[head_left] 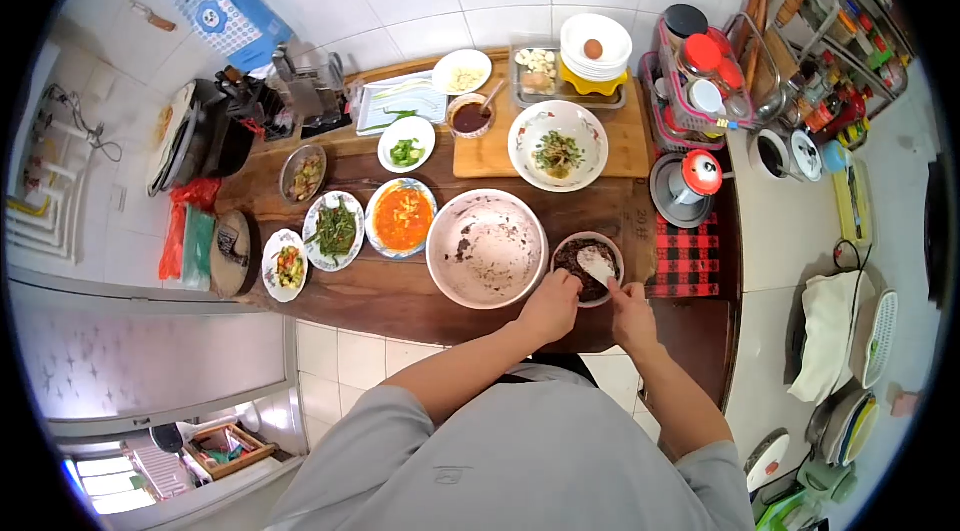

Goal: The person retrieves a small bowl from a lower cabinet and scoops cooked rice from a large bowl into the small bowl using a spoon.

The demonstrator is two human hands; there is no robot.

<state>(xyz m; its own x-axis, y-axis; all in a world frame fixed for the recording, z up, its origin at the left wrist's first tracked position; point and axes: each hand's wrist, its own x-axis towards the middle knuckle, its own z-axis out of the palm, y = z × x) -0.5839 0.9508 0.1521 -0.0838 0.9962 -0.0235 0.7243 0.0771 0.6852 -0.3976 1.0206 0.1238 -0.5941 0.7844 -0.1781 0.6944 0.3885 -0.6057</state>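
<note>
A small bowl [621, 243] with a dark, crumbly filling stands near the front right of the wooden table. At its left rim is my left hand [550, 307], its fingers closed on the bowl's edge. My right hand [634, 316] grips a pale spoon [596, 263], whose broad head lies over the dark filling. Just left of the small bowl stands a large pinkish-white bowl [487, 239] with dark smears and crumbs inside. Behind them, a white bowl [558, 147] holds chopped greens.
Left on the table [390, 283] are plates of food, including a red dish [401, 219] and green beans [335, 229]. A cutting board [630, 136] lies behind. Stacked plates with an egg [593, 49] stand at the back. A red-lidded pot [694, 177] is at right.
</note>
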